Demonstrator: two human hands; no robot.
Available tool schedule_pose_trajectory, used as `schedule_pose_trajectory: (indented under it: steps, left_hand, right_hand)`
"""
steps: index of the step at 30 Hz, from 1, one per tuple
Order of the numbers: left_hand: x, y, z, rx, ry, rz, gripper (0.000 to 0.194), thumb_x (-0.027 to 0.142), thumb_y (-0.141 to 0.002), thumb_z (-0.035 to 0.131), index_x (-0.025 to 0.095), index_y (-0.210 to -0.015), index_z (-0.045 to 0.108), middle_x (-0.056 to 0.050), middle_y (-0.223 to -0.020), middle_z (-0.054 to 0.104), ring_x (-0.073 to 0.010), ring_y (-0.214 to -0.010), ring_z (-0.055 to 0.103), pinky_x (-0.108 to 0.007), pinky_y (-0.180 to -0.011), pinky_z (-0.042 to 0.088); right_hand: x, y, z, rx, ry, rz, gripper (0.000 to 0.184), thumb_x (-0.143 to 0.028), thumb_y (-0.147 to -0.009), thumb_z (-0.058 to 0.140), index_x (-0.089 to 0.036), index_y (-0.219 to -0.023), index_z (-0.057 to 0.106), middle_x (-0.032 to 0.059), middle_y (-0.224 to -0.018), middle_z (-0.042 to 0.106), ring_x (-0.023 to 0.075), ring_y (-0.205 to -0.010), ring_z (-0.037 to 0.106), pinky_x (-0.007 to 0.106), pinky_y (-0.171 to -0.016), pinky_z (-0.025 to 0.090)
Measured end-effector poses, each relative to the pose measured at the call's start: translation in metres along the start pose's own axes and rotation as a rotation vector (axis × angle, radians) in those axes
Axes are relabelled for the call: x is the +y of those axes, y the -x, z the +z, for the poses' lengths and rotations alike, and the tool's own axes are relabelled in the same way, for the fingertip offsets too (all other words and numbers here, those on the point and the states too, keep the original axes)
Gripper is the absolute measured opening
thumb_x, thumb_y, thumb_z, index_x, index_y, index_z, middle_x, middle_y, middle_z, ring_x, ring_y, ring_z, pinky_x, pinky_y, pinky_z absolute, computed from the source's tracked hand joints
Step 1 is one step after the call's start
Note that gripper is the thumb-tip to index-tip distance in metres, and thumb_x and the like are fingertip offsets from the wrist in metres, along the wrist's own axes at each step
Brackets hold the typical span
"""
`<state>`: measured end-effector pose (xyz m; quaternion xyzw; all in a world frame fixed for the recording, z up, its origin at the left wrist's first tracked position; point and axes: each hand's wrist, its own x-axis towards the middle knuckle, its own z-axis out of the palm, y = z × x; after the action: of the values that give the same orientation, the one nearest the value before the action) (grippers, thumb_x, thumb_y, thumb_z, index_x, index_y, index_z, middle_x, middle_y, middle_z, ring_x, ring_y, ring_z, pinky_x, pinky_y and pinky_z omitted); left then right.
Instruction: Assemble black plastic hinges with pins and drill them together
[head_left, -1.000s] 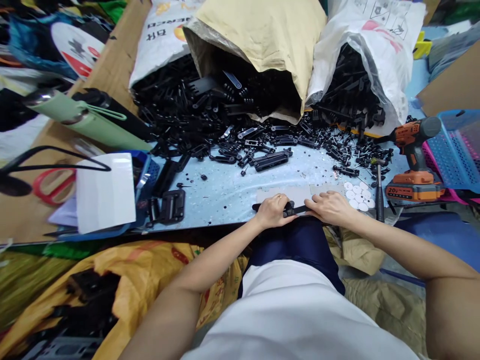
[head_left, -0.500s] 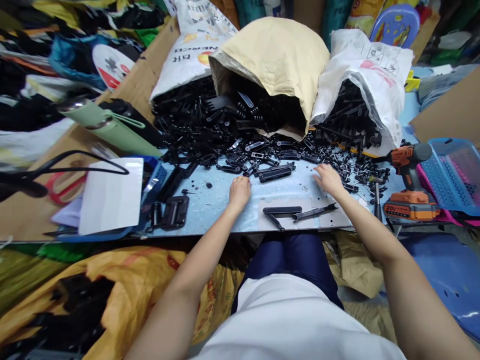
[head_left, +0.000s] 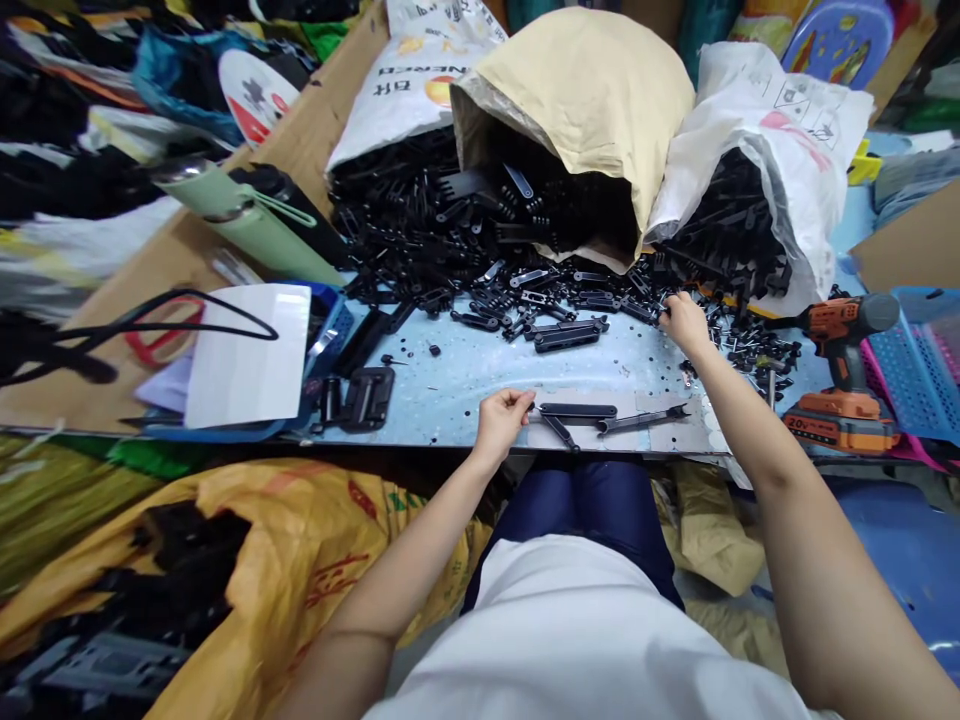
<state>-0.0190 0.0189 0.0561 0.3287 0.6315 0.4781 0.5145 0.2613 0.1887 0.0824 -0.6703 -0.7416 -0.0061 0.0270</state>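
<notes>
My left hand (head_left: 501, 428) is closed in a pinch at the table's front, a small dark piece (head_left: 532, 407) at its fingertips. Right beside it, a black jointed arm (head_left: 579, 411) lies folded on a grey mat (head_left: 643, 402). A black bar with a forked end (head_left: 643, 420) rests to the right of that. My right hand (head_left: 686, 324) has its fingers curled down at the left edge of a heap of screws and small black parts (head_left: 750, 350); whatever its fingertips hold is hidden. Several assembled black arms (head_left: 568, 336) lie between the hands, farther back.
Three sacks, one of them tan (head_left: 577, 90), spill black plastic parts (head_left: 405, 230) across the back. An orange cordless drill (head_left: 844, 375) stands at right near a blue basket (head_left: 919, 345). To the left are a green flask (head_left: 247, 225) and a white card (head_left: 247, 355).
My left hand has come toward the table's front edge, beside the jointed arm, with a small dark piece in its fingers. My right hand has moved away and rightward to the screw heap.
</notes>
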Motion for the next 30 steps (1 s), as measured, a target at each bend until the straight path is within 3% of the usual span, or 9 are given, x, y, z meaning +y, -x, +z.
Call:
schedule_pose_trajectory:
  steps: [4, 9, 15, 21, 25, 30]
  left_hand:
    - [0.004, 0.000, 0.002, -0.024, -0.052, 0.045, 0.027, 0.040, -0.061, 0.065, 0.018, -0.053, 0.051, 0.008, -0.037, 0.042, -0.0069, -0.037, 0.039, -0.020, -0.042, 0.031]
    - [0.006, 0.002, 0.006, -0.031, -0.111, 0.114, 0.024, 0.039, -0.059, 0.066, 0.018, -0.055, 0.055, 0.006, -0.045, 0.048, -0.0086, -0.042, 0.044, -0.022, -0.046, 0.035]
    - [0.007, 0.000, 0.008, -0.088, -0.152, 0.100, 0.021, 0.035, -0.060, 0.066, 0.017, -0.052, 0.057, 0.006, -0.041, 0.045, -0.0078, -0.038, 0.039, -0.022, -0.043, 0.031]
    - [0.002, -0.005, 0.003, -0.062, -0.250, 0.155, 0.022, 0.037, -0.063, 0.066, 0.016, -0.059, 0.060, 0.004, -0.049, 0.052, -0.0095, -0.046, 0.046, -0.023, -0.051, 0.038]
    - [-0.007, -0.014, 0.004, -0.069, -0.429, 0.184, 0.025, 0.035, -0.060, 0.070, 0.017, -0.076, 0.063, 0.004, -0.063, 0.056, -0.0100, -0.053, 0.049, -0.024, -0.058, 0.041]
    - [-0.013, -0.020, 0.003, -0.124, -0.639, 0.185, 0.026, 0.039, -0.067, 0.067, 0.017, -0.081, 0.062, -0.002, -0.073, 0.061, -0.0167, -0.070, 0.057, -0.028, -0.066, 0.045]
  right_hand:
    - [-0.007, 0.032, -0.008, 0.099, -0.276, -0.131, 0.020, -0.025, -0.080, 0.049, -0.016, -0.090, 0.064, 0.0106, -0.091, 0.059, 0.0201, -0.075, 0.055, 0.033, -0.072, 0.044]
    - [-0.022, 0.084, -0.018, 0.022, -0.499, -0.310, 0.025, -0.042, -0.080, 0.055, -0.018, -0.073, 0.061, 0.0052, -0.075, 0.061, 0.0158, -0.066, 0.054, 0.028, -0.063, 0.044]
    - [-0.041, 0.119, -0.021, -0.074, -0.574, -0.291, 0.033, -0.050, -0.078, 0.056, -0.018, -0.070, 0.059, 0.0025, -0.065, 0.061, 0.0126, -0.057, 0.053, 0.024, -0.056, 0.041]
    - [-0.054, 0.127, -0.012, -0.152, -0.518, -0.355, 0.031, -0.047, -0.083, 0.050, -0.018, -0.072, 0.056, 0.0012, -0.066, 0.060, 0.0113, -0.057, 0.052, 0.022, -0.055, 0.039]
    - [-0.058, 0.128, -0.012, -0.168, -0.340, -0.440, 0.026, -0.038, -0.087, 0.047, -0.019, -0.072, 0.054, 0.0017, -0.069, 0.059, 0.0117, -0.060, 0.052, 0.021, -0.057, 0.036]
    - [-0.069, 0.129, -0.024, -0.203, -0.106, -0.582, 0.021, -0.028, -0.089, 0.045, -0.017, -0.075, 0.055, 0.0042, -0.073, 0.058, 0.0128, -0.064, 0.053, 0.022, -0.057, 0.031]
